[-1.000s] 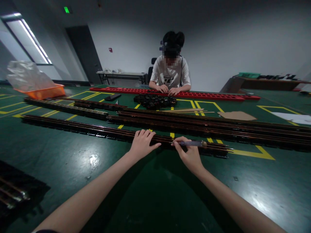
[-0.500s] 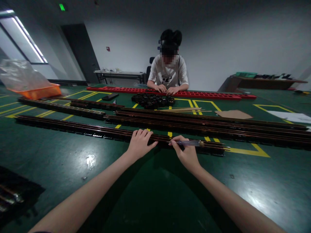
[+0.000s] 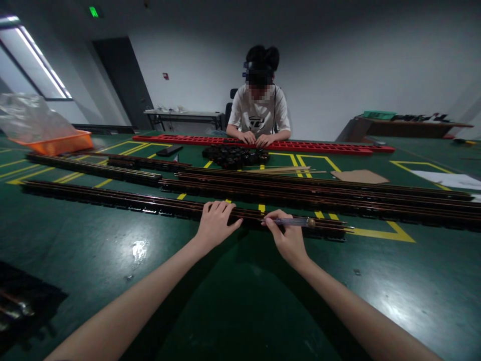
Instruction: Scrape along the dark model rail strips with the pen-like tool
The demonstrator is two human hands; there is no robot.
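A long dark strip (image 3: 150,203) with thin copper-coloured rods along it lies across the green table in front of me. My left hand (image 3: 216,220) rests on top of it, fingers spread over the strip and thumb pointing right. To the right, my right hand (image 3: 287,238) pinches a slim screwdriver (image 3: 295,221) with a clear handle and a brownish end cap. It lies nearly level, its front end at the strip between my hands. My fingers hide part of its shaft, and its tip is too small to make out.
Behind lie more dark strips (image 3: 338,193), a heap of black parts (image 3: 233,156), thin sticks (image 3: 281,171) and cardboard (image 3: 361,176). A co-worker (image 3: 259,108) handles a red slotted frame (image 3: 323,147). An orange basket (image 3: 62,144) stands left; another dark piece (image 3: 26,301) lies near left.
The whole view has shifted very slightly. Both hands keep their places on the strip, and the screwdriver stays in my right hand.
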